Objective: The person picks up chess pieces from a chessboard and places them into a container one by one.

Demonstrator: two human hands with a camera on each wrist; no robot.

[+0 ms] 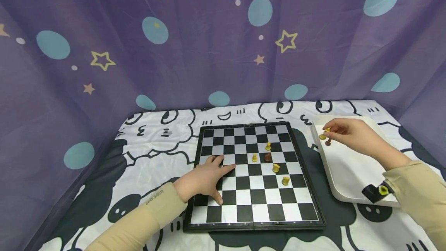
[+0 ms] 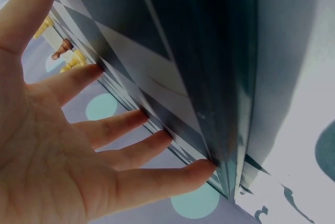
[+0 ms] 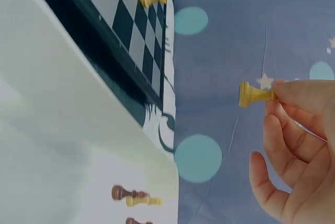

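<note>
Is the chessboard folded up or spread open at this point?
Spread open: in the head view, the chessboard lies flat with its checkered playing side facing up.

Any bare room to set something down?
Free: the chessboard's two nearest rows, right of the left hand; the near tray floor, left of the right sleeve. Crowded: its far-left corner, with pieces and right hand.
</note>
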